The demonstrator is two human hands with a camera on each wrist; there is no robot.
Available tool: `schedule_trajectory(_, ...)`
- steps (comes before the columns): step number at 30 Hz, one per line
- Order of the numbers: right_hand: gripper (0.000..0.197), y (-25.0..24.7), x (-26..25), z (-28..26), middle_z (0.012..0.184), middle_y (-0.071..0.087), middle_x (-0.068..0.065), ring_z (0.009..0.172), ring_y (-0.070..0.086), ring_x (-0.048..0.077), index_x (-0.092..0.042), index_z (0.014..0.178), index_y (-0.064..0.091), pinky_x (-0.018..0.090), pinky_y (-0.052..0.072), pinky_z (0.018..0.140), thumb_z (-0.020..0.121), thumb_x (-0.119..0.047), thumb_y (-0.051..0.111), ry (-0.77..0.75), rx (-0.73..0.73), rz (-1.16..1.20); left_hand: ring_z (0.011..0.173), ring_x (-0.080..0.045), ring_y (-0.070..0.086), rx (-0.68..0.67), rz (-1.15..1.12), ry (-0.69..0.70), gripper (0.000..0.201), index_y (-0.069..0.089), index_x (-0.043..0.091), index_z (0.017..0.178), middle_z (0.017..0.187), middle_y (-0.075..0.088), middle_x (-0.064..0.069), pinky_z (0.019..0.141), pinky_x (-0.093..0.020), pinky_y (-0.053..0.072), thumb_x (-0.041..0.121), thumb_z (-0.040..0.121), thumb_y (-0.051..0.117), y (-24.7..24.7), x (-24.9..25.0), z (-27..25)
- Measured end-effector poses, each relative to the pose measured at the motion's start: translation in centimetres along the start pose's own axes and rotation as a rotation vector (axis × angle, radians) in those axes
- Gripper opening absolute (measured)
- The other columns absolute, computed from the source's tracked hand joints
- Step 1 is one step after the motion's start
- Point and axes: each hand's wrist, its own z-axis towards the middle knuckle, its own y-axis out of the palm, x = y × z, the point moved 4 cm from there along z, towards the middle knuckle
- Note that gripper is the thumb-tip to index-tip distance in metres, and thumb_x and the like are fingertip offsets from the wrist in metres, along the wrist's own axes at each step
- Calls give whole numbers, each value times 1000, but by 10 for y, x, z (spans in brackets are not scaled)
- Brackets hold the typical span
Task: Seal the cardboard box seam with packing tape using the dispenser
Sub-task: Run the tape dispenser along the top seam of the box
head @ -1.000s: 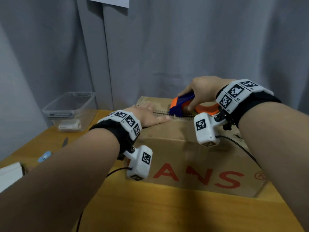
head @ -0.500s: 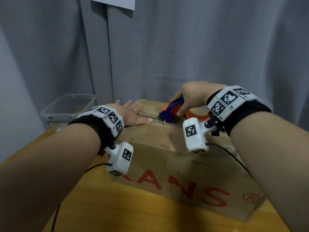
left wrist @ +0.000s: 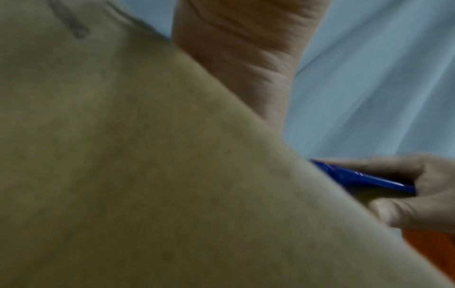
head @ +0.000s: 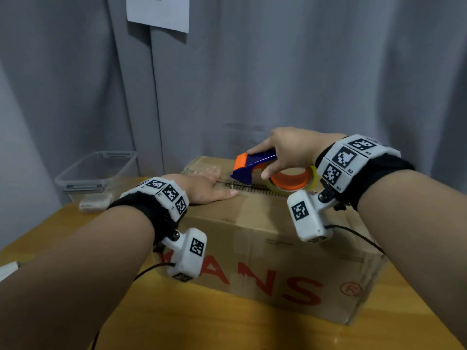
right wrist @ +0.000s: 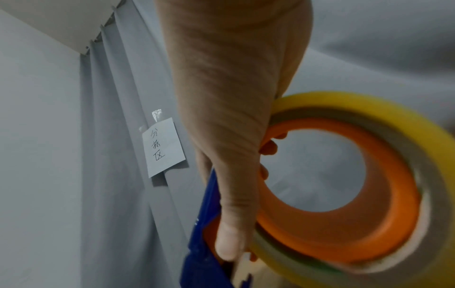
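Seam (head: 255, 189) partly hidden under dispenser (head: 255, 164).

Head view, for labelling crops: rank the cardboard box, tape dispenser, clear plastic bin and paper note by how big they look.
1. cardboard box
2-3. tape dispenser and clear plastic bin, too alike to rank
4. paper note, partly cropped

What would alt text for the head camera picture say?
A person's right hand holds a blue and orange tape dispenser over a cardboard box seam, while the left hand presses flat on the box top. A clear plastic bin sits behind.
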Motion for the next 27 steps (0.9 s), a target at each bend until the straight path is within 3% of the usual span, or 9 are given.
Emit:
schedule_trajectory(3, 61, -6, 18, -17, 76, 51, -21, 65, 45, 3, -36, 134, 51, 15, 31, 57, 78, -46, 72, 42, -27, -65, 147, -18, -3, 2, 0, -10, 93, -6, 18, 152, 160, -8, 0, 120, -41, 4, 74, 84, 25, -1, -3, 0)
schedule_trajectory(5, 59, -3, 31, -27, 87, 57, -16, 74, 50, 6, -36, 133, 53, 19, 34, 60, 78, -46, 72, 71, -47, -70, 147, -19, -2, -4, 21, -26, 91, -5, 18, 152, 160, -8, 0, 120, -42, 5, 73, 85, 25, -2, 0, 0)
schedule_trajectory(9, 54, 9, 35, -29, 88, 55, -16, 82, 51, 10, -41, 129, 55, 25, 36, 67, 78, -46, 72, 98, -51, -74, 147, -20, -6, -42, 108, -64, 86, -5, 17, 151, 159, -12, -2, 119, -44, 2, 70, 89, 21, -3, 13, -3)
schedule_trajectory(15, 52, 15, 33, -17, 93, 59, -16, 86, 54, 12, -47, 123, 57, 29, 43, 72, 74, -49, 74, 138, -88, -101, 147, -18, -8, -62, 102, 148, 75, -4, 13, 151, 159, -11, -3, 120, -37, -2, 57, 96, 21, 7, 60, -16)
schedule_trajectory(18, 52, 17, 32, -14, 94, 59, -16, 87, 54, 12, -46, 123, 57, 29, 42, 72, 74, -47, 74, 154, -90, -85, 146, -14, -7, -71, 74, 172, 72, -2, 15, 151, 159, -11, 0, 119, -34, -2, 56, 97, 19, 7, 54, -18)
schedule_trajectory(24, 54, 16, 33, -16, 95, 59, -17, 89, 55, 12, -48, 122, 57, 31, 45, 75, 71, -50, 75, 178, -67, -79, 147, -18, -2, -8, 31, -28, 73, 1, 15, 152, 160, -6, -1, 119, -36, 2, 59, 95, 18, -1, -1, -29)
schedule_trajectory(27, 54, 15, 33, -18, 96, 60, -17, 90, 55, 13, -49, 122, 57, 30, 44, 73, 70, -52, 74, 181, -55, -90, 147, -23, 2, 3, 98, -114, 81, 2, 13, 152, 160, -3, -4, 119, -40, 5, 65, 92, 19, -3, 1, -24)
